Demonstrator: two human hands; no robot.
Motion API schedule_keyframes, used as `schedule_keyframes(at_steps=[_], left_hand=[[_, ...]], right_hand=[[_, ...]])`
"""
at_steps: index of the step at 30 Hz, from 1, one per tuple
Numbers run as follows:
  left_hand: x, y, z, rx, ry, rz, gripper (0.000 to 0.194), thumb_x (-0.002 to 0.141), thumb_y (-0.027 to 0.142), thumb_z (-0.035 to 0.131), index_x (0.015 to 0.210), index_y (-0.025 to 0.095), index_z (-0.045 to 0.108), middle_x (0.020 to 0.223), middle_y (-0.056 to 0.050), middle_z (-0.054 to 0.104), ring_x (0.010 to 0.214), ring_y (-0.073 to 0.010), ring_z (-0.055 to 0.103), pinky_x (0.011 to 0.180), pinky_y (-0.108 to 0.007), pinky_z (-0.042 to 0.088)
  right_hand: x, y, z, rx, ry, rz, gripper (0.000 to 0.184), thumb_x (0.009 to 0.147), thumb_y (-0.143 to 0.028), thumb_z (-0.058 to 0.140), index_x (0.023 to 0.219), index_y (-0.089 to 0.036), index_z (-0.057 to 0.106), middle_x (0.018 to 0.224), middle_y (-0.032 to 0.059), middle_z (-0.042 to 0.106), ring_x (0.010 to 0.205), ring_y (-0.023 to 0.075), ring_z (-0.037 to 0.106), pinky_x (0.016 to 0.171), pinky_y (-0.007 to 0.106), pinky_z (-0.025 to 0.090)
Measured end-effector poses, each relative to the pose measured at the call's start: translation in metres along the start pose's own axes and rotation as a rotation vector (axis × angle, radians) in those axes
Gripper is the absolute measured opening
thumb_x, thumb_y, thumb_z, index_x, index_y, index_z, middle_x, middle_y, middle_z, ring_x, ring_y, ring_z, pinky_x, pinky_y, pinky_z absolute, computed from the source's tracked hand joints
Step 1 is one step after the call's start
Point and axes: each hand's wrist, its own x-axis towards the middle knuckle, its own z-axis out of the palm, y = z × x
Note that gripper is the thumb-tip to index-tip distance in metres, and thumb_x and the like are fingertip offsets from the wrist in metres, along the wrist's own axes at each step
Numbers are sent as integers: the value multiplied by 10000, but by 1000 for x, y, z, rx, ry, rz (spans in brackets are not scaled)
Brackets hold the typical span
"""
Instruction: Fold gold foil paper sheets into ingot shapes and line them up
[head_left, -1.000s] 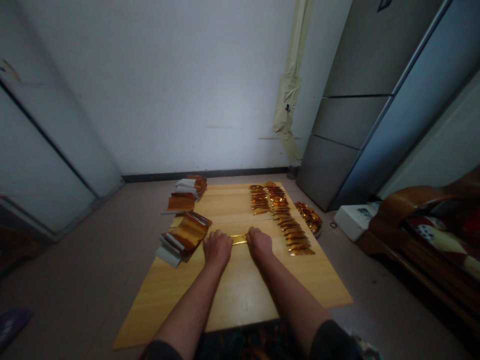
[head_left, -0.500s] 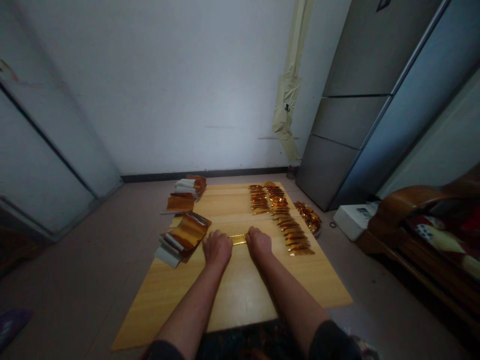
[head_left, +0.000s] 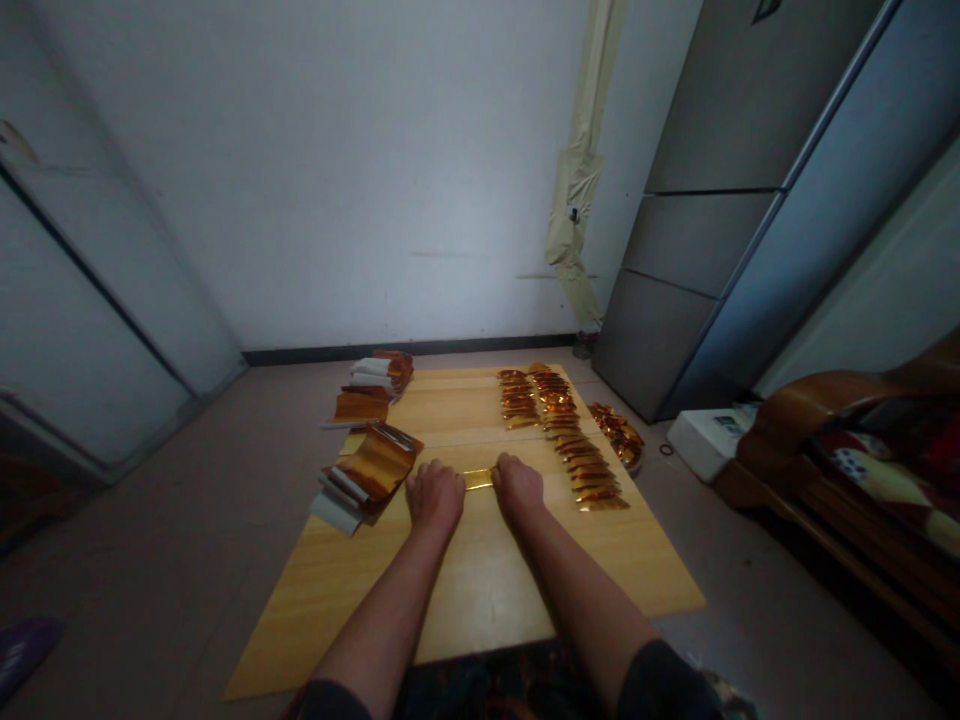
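Observation:
A short gold foil strip (head_left: 478, 480) lies across the wooden board (head_left: 480, 590), and my left hand (head_left: 435, 498) and my right hand (head_left: 517, 488) press on its two ends. Both hands appear closed over the strip, with their fingers hiding its ends. Beside my left hand sits a stack of gold foil sheets with white backing (head_left: 367, 473). Two smaller stacks (head_left: 361, 407) lie further back on the left. Rows of folded gold foil pieces (head_left: 577, 450) run along the board's far right side.
A bowl of gold scraps (head_left: 619, 435) stands on the floor past the board's right edge, near a white box (head_left: 709, 443). A steel refrigerator (head_left: 675, 210) and a wooden sofa (head_left: 817, 450) stand to the right. A purple slipper (head_left: 22, 655) lies at far left.

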Motion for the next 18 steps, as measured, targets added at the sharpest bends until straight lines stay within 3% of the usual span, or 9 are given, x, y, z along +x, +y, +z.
schedule_keyframes(at_steps=[9,14,18], left_hand=[[-1,1,-2,-21,-32,-17,366,910,352,390,875,176,709,1002,-124,645,1016,-281,529,809,-408,368],[-5,1,1,-18,31,-26,286,915,357,433,971,185,654,1011,-113,629,1017,-272,518,831,-392,361],[-5,2,1,-18,36,70,219,927,304,440,982,211,630,1020,-98,621,1024,-264,509,844,-397,354]], right_hand=[[0,0,2,-1,6,-1,221,988,-300,396,1034,-203,589,1007,65,669,831,166,660,636,238,371],[0,6,10,38,70,8,187,961,-326,453,1068,-216,559,1032,42,627,782,143,636,605,239,342],[-2,11,15,46,110,-16,184,964,-332,446,1078,-233,553,1071,23,592,767,120,615,593,237,321]])
